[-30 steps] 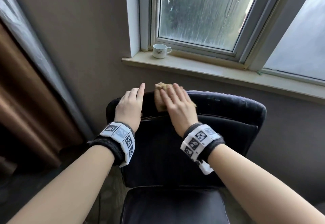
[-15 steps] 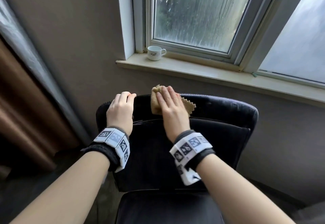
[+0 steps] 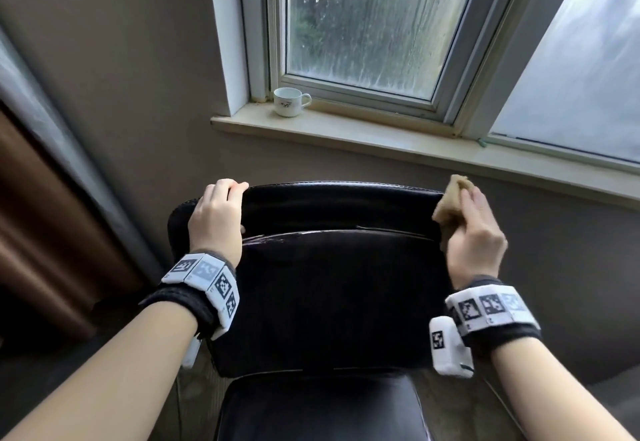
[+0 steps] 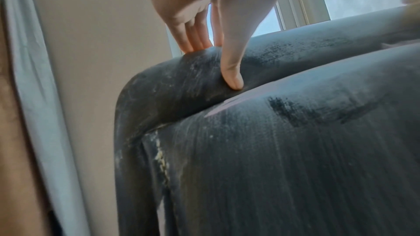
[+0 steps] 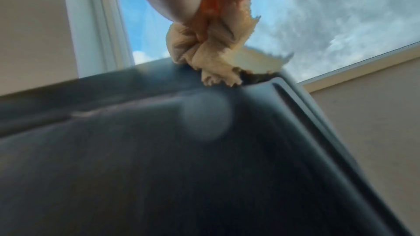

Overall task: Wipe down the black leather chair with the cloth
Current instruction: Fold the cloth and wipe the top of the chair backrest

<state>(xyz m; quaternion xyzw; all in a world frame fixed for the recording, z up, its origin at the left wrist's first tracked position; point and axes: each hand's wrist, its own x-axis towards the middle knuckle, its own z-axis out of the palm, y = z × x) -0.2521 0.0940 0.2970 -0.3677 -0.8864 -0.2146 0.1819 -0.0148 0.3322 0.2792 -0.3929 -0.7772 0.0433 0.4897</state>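
The black leather chair faces me, its backrest top under the window sill. My left hand grips the top left corner of the backrest, fingers over the back edge and thumb on the front. My right hand holds the bunched tan cloth against the top right corner of the backrest. In the right wrist view the crumpled cloth touches the chair's top edge. Dusty streaks show on the leather in the left wrist view.
A white cup stands on the window sill behind the chair. A curtain hangs at the left, close to the chair's side. The wall lies right behind the backrest. The seat is below.
My right hand has swept the cloth along the backrest top from left of centre to the right corner. My left hand has curled its fingers over the top left edge.
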